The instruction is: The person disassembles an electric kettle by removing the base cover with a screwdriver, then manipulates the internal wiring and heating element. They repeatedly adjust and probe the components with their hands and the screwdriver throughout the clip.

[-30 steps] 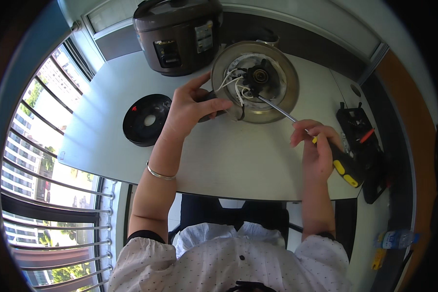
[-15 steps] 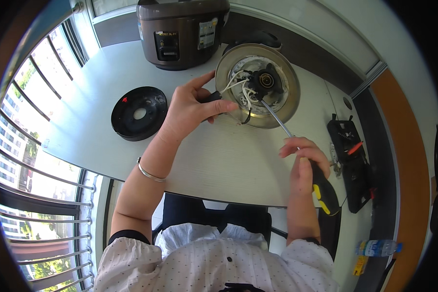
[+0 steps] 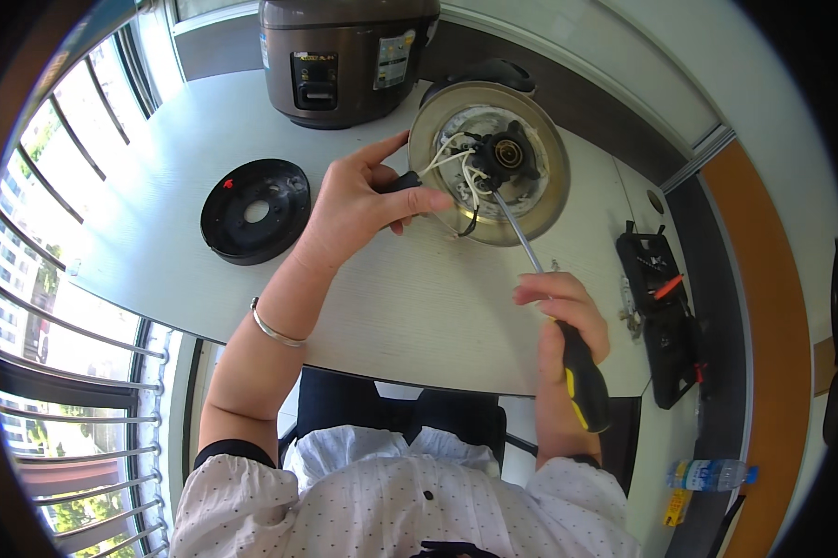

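the upturned metal base (image 3: 490, 167) lies just in front of the rice cooker (image 3: 345, 56). the left hand (image 3: 359, 205) grips its edge; the right hand (image 3: 560, 321) is closed around the screwdriver (image 3: 568, 349). it looks stiff, its white wires (image 3: 452, 158) delicate; hold the rim.

Glossy metal base plate (image 3: 540, 200), seemingly matt plastic cover (image 3: 255, 210)

Left hand (image 3: 359, 209) steadies round base (image 3: 490, 163); right hand (image 3: 558, 312) grips screwdriver (image 3: 554, 307).
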Demonstrator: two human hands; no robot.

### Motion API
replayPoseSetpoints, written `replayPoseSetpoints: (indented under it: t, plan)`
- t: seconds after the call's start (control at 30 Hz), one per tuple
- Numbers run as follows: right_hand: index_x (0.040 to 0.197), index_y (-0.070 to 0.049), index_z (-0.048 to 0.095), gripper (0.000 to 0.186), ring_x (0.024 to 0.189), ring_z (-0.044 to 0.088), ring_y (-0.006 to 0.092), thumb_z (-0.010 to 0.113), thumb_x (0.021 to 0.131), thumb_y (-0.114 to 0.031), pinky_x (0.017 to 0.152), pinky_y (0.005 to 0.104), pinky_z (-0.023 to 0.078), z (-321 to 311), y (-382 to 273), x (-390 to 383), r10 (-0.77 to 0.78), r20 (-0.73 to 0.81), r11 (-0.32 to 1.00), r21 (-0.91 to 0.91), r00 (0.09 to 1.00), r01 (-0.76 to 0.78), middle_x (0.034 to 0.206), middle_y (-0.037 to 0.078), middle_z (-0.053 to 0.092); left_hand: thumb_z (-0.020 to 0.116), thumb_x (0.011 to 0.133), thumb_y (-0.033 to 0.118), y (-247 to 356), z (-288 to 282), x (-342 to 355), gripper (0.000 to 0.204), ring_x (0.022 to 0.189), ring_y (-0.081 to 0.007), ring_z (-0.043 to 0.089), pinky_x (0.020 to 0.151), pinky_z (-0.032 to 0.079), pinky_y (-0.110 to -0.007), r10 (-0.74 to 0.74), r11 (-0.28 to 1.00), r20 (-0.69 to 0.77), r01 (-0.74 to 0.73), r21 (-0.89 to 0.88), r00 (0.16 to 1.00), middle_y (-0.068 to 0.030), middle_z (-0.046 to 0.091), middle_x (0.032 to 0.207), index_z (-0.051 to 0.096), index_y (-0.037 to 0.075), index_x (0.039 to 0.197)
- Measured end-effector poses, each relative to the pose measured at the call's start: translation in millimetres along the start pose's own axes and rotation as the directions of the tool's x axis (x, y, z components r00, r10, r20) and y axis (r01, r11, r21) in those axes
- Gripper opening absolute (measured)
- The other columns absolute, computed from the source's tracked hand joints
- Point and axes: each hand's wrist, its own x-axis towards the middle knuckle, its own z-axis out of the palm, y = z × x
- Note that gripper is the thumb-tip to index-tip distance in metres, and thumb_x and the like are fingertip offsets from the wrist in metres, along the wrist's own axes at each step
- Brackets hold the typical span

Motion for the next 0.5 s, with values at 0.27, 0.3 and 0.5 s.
replayPoseSetpoints:
  t: [0.27, 0.3, 0.5]
  plan:
    - [0.091, 0.004, 0.054, 0.011, 0.073, 0.062, 0.0263, 0.057, 0.083, -0.003, 0.066, 0.0329, 0.052, -3.1, -0.2, 1.0, 0.027, 0.010, 0.999, 0.036, 1.000, -0.027, 0.096, 0.025, 0.062, 0.081, 0.068, 0.015, -0.7, 1.8, 0.8, 0.081, 0.054, -0.0078, 0.054, 0.045, 0.041, -0.021, -0.006, 0.999, -0.004, 0.006, -0.034, 1.000, -0.0071, 0.061, 0.064, 0.038, -0.014, 0.130]
    - [0.091, 0.004, 0.054, 0.011, 0.073, 0.062, 0.0262, 0.057, 0.084, -0.003, 0.066, 0.0328, 0.052, -3.6, -0.2, 0.9, 0.034, 0.000, 0.998, 0.057, 0.999, -0.034, 0.097, 0.026, 0.062, 0.081, 0.068, 0.014, 1.1, 1.9, 0.0, 0.080, 0.054, -0.0078, 0.054, 0.045, 0.041, -0.021, -0.010, 0.999, -0.006, 0.009, -0.034, 1.000, -0.0070, 0.062, 0.064, 0.038, -0.014, 0.130]
    - [0.092, 0.003, 0.054, 0.012, 0.074, 0.062, 0.0259, 0.056, 0.086, -0.006, 0.066, 0.0329, 0.053, -2.8, -0.3, -0.3, 0.081, -0.045, 0.987, 0.145, 0.996, -0.074, 0.098, 0.025, 0.062, 0.079, 0.071, 0.014, -0.4, 1.2, -0.5, 0.072, 0.052, -0.0096, 0.054, 0.046, 0.043, -0.021, 0.008, 1.000, -0.007, -0.009, -0.017, 1.000, -0.0083, 0.062, 0.070, 0.044, -0.011, 0.128]
